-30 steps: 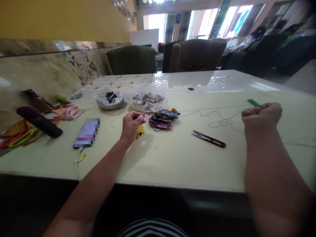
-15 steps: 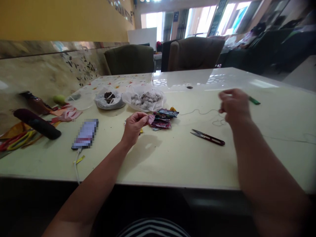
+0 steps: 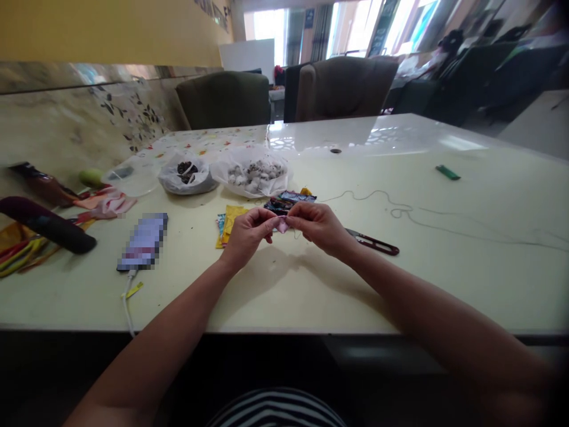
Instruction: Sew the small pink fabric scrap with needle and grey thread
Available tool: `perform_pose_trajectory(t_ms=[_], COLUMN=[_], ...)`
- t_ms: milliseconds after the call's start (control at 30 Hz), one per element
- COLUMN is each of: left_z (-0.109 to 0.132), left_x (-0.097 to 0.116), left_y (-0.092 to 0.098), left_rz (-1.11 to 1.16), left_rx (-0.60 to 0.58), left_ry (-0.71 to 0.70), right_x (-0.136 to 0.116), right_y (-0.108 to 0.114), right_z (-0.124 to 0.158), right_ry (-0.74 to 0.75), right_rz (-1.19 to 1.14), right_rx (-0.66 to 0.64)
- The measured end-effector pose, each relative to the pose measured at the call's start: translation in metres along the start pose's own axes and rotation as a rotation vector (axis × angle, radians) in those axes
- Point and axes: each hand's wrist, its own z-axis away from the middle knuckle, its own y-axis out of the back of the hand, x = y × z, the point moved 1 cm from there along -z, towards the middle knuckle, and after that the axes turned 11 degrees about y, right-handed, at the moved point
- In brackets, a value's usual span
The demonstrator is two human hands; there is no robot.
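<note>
Between my two hands is a small piece of pink fabric (image 3: 283, 225), raised above the table. My left hand (image 3: 251, 230) is closed, pinching its left edge between thumb and fingers. Closed as well, my right hand (image 3: 317, 225) pinches the fabric's right edge; whether a needle is there is too small to tell. A thin thread (image 3: 386, 201) winds over the table to the right. Behind the hands lies a stack of dark patterned fabric pieces (image 3: 278, 205), partly hidden. Yellow pieces (image 3: 233, 218) lie behind my left hand. Thread snips (image 3: 377, 243) rest beside my right wrist, blades partly covered.
A white bag of fluffy stuffing (image 3: 255, 178) and a bag of dark bits (image 3: 187, 178) stand farther back. A phone (image 3: 144, 240) with a cable lies left, near a dark cylindrical object (image 3: 48, 225). A green lighter-like object (image 3: 448, 172) lies at right. Chairs (image 3: 347, 89) stand behind the table (image 3: 311, 308).
My right hand has come from the far right back to the pink fabric, meeting my left hand. The thread now lies slack on the table. The view has shifted slightly.
</note>
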Motion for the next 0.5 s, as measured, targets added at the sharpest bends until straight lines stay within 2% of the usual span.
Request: perform_pose_trajectory(t_ms=[133, 233, 367, 500], left_z=[-0.002, -0.002, -0.001, 0.002], left_x=[-0.002, -0.003, -0.001, 0.002], left_y=[0.002, 0.003, 0.003, 0.002], left_rz=[0.032, -0.006, -0.078, -0.113], left_rx=[0.016, 0.046, 0.071, 0.087], left_ry=[0.014, -0.024, -0.048, -0.039], right_x=[0.004, 0.006, 0.001, -0.005], right_y=[-0.001, 0.0, 0.001, -0.001], right_z=[0.001, 0.002, 0.004, 0.005], right_ry=[0.022, 0.084, 0.274, 0.402], right_rz=[0.045, 0.159, 0.398, 0.513], right_rx=[0.0, 0.07, 0.091, 0.074])
